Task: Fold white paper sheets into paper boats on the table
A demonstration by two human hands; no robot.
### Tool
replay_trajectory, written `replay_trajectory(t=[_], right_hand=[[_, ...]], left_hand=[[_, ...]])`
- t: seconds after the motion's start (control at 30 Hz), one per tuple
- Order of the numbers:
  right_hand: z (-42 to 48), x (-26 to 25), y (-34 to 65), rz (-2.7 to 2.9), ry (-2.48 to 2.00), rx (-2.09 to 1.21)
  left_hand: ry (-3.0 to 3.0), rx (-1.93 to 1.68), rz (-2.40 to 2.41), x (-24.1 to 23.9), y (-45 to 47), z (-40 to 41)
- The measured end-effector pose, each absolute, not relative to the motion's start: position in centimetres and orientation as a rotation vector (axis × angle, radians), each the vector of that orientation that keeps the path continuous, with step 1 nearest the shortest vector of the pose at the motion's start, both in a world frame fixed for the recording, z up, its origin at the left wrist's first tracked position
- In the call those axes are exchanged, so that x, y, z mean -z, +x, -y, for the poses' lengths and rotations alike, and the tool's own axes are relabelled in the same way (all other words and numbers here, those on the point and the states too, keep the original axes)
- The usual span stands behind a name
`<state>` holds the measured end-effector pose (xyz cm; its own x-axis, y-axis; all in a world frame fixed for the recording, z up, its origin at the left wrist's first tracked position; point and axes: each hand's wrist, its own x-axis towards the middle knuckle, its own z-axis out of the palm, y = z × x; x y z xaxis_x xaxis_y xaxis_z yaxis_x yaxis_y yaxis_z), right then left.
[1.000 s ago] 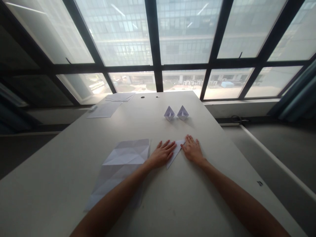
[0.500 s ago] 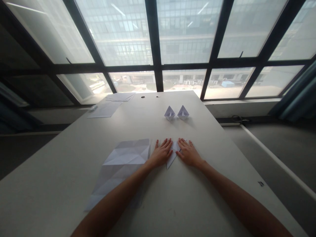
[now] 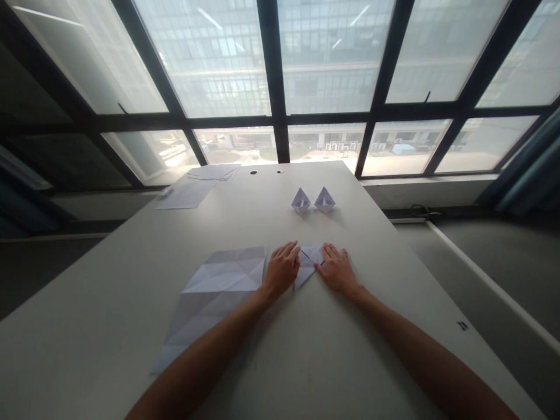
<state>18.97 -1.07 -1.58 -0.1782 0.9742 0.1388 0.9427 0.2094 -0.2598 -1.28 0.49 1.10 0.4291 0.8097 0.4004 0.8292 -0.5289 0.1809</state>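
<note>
A small folded piece of white paper (image 3: 308, 261) lies on the table between my hands, with a diagonal fold line across it and a point toward me. My left hand (image 3: 281, 269) is at its left edge, fingers bent and drawn together on the paper. On the right edge, my right hand (image 3: 338, 269) rests with its fingers stretched out flat over the paper. Both hands hide parts of the sheet's sides. Beyond them stand two folded paper boats, the left boat (image 3: 301, 202) and the right boat (image 3: 324, 201), close together.
A large creased white sheet (image 3: 219, 297) lies left of my hands, partly under my left forearm. More paper sheets (image 3: 186, 194) rest at the white table's (image 3: 350, 361) far left. A small dark mark (image 3: 462, 325) is near the right edge. Windows stand behind the table.
My left hand has shifted slightly left and its fingers have curled together. My right hand has slid a little right, so more of the folded paper shows, and the paper has turned slightly.
</note>
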Motion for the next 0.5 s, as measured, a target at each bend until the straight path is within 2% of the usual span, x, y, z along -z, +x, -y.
replay_trajectory(t=[0.13, 0.5], right_hand=[[1.1, 1.6, 19.0, 2.168, -1.793, -0.142], [1.2, 0.6, 19.8, 2.16, -1.637, -0.13]], left_hand=[[-2.768, 0.613, 1.378, -1.2, -0.8, 0.3], [-2.742, 0.52, 1.454, 0.4, -1.6, -0.3]])
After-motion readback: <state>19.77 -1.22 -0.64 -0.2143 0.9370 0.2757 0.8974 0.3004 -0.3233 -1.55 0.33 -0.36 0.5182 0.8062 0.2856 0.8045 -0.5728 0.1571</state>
